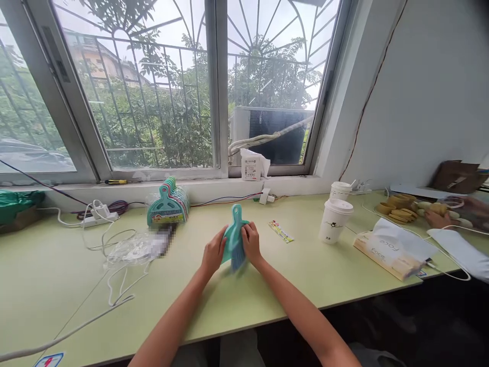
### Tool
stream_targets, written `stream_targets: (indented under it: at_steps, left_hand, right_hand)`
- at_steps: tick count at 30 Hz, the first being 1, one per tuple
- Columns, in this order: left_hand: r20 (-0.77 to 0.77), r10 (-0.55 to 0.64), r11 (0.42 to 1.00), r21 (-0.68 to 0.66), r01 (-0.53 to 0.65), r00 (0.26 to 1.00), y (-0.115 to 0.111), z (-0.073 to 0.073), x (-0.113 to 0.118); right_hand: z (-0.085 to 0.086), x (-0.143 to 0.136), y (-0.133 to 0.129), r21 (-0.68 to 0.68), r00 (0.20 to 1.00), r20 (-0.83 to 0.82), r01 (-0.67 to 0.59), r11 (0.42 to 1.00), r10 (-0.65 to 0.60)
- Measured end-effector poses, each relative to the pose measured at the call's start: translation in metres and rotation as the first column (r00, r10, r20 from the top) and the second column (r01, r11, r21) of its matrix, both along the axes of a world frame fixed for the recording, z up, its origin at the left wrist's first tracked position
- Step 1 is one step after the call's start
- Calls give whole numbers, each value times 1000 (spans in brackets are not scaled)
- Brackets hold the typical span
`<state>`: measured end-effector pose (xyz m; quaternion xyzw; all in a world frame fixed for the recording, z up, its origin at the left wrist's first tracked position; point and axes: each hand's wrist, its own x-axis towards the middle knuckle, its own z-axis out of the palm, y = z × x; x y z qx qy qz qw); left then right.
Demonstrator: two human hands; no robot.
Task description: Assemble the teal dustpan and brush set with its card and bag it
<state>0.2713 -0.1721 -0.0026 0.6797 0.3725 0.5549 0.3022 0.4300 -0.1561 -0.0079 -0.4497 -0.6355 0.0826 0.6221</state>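
Note:
Above the table, in front of me, a teal dustpan (226,253) and a small hand brush (237,250) with blue bristles are held together upright, handles up. My left hand (214,250) grips the dustpan by its left side. On the other side my right hand (251,241) has its fingers closed around the edge of the brush. The bristles point down and are slightly blurred. To the right lies a yellow-green printed card strip (280,231). A row of similar dustpan and brush sets (168,204) in several colours stands at the back left.
Crumpled clear plastic (133,250) and white cables lie left, near a power strip (100,216). Lidded paper cups (335,221) and a tissue pack (393,247) stand right. At far right, a co-worker's hand (437,219) is beside yellow-brown items (399,208). A tissue box (252,165) sits on the sill.

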Motion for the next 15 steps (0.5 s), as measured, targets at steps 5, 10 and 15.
stream_targets:
  at_steps: [5, 10, 15]
  left_hand:
    - [-72, 278, 960, 3, -279, 958, 31, 0, -27]
    - [-586, 491, 778, -36, -627, 644, 44, -15, -60]
    - [-738, 546, 703, 146, -696, 397, 46, -23, -67]
  right_hand:
    - [13, 20, -2, -25, 981, 129, 146, 989, -142]
    - [6, 46, 16, -136, 752, 595, 441, 887, -282]
    - [-6, 59, 25, -163, 614, 734, 573, 803, -289]
